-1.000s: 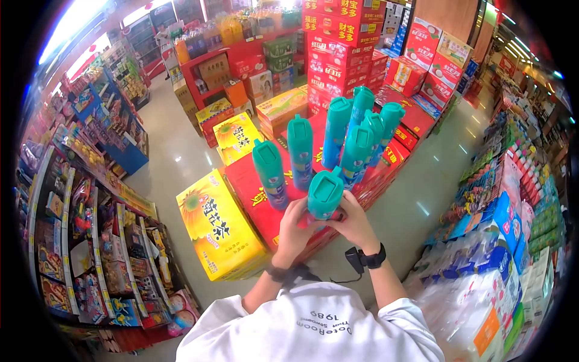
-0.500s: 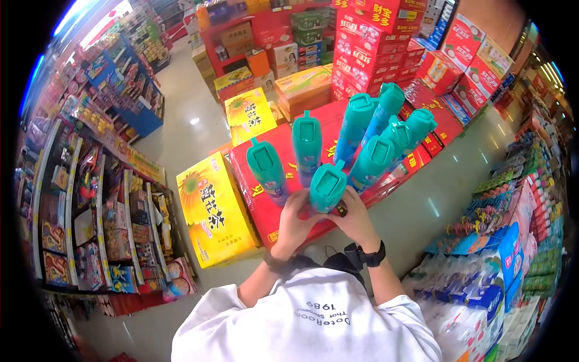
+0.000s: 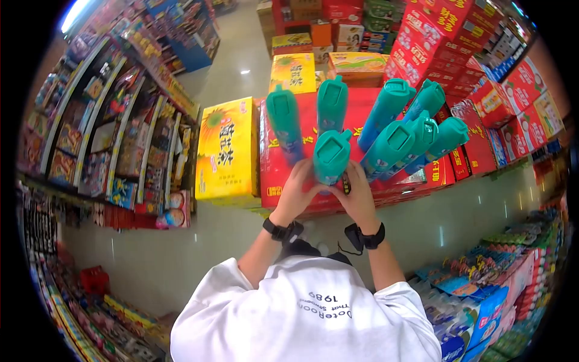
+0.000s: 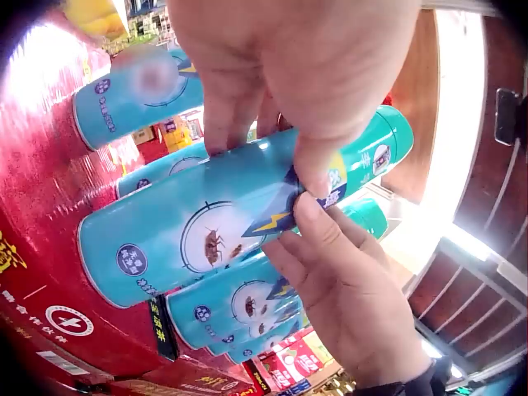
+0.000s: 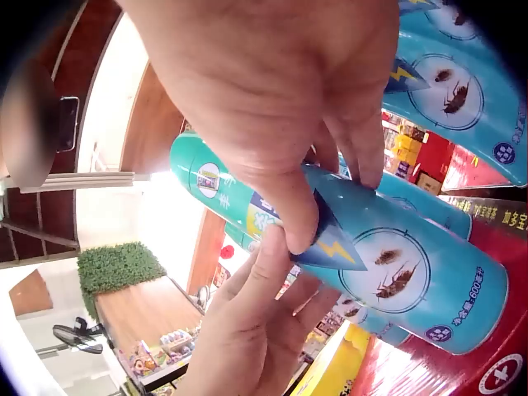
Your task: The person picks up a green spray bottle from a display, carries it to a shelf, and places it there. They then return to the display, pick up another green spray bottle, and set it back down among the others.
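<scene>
One spray can [image 4: 235, 196], long axis vertical, cap [image 3: 332, 159] up

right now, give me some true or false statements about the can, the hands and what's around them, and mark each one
1. The left hand and right hand hold the same can. True.
2. Its cap is red. False: the cap is teal.
3. Its label shows a flower. False: it shows insects.
4. In the head view, a large yellow box lies left of the held can. True.
5. The person's shirt is black. False: the shirt is white.
</scene>
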`<state>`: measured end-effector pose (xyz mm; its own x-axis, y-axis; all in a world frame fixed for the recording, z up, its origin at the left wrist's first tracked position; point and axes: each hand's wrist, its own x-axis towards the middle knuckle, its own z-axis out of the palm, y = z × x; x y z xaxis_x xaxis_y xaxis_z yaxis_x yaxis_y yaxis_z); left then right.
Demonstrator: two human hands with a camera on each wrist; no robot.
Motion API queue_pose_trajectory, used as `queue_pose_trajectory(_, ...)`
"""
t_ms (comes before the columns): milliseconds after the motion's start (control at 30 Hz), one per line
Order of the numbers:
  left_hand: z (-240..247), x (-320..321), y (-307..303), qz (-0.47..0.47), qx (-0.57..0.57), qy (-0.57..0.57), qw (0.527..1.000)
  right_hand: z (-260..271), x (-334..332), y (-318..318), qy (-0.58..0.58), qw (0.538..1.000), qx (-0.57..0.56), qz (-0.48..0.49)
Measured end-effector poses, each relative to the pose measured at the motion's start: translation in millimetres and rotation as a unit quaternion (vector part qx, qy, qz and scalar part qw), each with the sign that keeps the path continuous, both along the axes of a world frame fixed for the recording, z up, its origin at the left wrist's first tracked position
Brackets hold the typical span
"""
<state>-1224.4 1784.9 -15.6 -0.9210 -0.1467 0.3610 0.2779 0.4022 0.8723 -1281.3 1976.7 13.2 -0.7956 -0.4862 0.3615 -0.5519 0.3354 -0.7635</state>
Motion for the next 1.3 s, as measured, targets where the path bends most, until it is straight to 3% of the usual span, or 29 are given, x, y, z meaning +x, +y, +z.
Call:
queue_pose_trajectory(200,2,12,14,0.028,0.003,0.005,1.0,-10,0,0,0.008,0.999,-0.027,0.028)
queue_pose_trajectory(400,15,43,8,0.097,-0.051,0.044,0.993,-3,28,10,0.045,0.992,-0.095,-0.064)
queue_pose_trajectory(600,23,98,-17,0.189,-0.075,0.056,0.978,11,67,1,0.056,0.995,-0.079,0.029)
queue_pose_trajectory(900,36,217,-81,0.344,-0.074,0.029,0.936,21,121,-117,-0.029,0.976,-0.073,0.203)
queue_pose_trajectory(1100,22,325,-139,0.457,-0.081,0.005,0.886,16,191,-233,0.0,0.926,-0.06,0.374)
queue_pose_trajectory(1300,16,409,-176,0.537,-0.056,-0.019,0.842,3,252,-318,0.008,0.892,-0.042,0.451)
